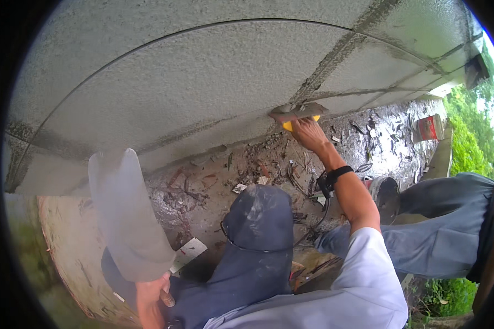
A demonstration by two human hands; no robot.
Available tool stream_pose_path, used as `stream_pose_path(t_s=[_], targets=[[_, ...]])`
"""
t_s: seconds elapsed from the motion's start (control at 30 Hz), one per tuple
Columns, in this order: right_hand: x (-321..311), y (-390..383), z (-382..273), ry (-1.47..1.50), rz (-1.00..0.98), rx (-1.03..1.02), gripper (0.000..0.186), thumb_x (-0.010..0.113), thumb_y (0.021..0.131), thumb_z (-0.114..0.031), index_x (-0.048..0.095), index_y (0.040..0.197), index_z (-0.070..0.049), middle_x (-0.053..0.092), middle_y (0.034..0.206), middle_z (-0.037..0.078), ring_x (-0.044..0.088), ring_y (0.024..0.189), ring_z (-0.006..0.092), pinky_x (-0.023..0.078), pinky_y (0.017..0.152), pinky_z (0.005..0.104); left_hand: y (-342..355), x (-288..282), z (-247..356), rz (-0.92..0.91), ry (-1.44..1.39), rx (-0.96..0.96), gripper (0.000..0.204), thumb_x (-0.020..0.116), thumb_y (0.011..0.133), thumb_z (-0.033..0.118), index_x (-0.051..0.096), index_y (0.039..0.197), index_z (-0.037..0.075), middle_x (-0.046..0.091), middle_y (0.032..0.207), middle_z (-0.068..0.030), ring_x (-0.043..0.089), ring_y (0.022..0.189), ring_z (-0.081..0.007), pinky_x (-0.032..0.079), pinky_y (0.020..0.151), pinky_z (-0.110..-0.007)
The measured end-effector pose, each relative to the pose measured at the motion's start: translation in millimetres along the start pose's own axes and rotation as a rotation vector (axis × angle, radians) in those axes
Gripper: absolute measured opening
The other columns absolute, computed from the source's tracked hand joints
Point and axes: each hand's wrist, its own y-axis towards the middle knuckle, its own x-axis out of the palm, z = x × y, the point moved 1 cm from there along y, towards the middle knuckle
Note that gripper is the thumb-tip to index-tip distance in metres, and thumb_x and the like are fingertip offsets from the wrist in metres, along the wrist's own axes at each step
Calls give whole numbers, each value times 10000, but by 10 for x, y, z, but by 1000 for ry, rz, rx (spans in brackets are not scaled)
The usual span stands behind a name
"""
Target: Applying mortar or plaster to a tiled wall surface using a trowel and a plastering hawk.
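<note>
My right hand [311, 135] is closed round a flat float [299, 113] with yellow parts showing at the grip. Its grey, mortar-smeared face lies against the wall [203, 77], low down where a dark vertical band meets the wall's foot. At the lower left, my left hand [152, 293] grips the handle of a long trowel [129, 214] with a broad, rounded metal blade. The blade points up toward the wall, and grey smears cover its lower part. My fingers partly hide both handles.
Wet ground [362, 129] with leaves and scraps runs along the wall. A bucket [387, 198] stands right of my forearm, by another person's grey trousers [444, 236]. A red-and-white bucket [430, 128] sits farther off. A pale offcut [189, 254] lies beside my knee [259, 216].
</note>
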Motion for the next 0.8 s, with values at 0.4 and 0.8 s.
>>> stream_pose_path(t_s=[0.4,0.8], targets=[[-148,237,-494,-14,170,-241,386,576,840,-86,465,1173,75,667,966,236,643,994,355,406,985,487,28,187,27,-14,36,49,249,722,770,101,575,930,-20,512,563,-43,468,390,-146,380,355,-293],[-247,453,-1014,-24,146,-217,363,594,824,-99,509,1140,58,681,889,184,663,894,350,446,892,448,-6,-160,-107,-70,-103,14,284,697,769,-57,573,1023,-46,581,679,-78,503,431,-147,394,364,-283]])
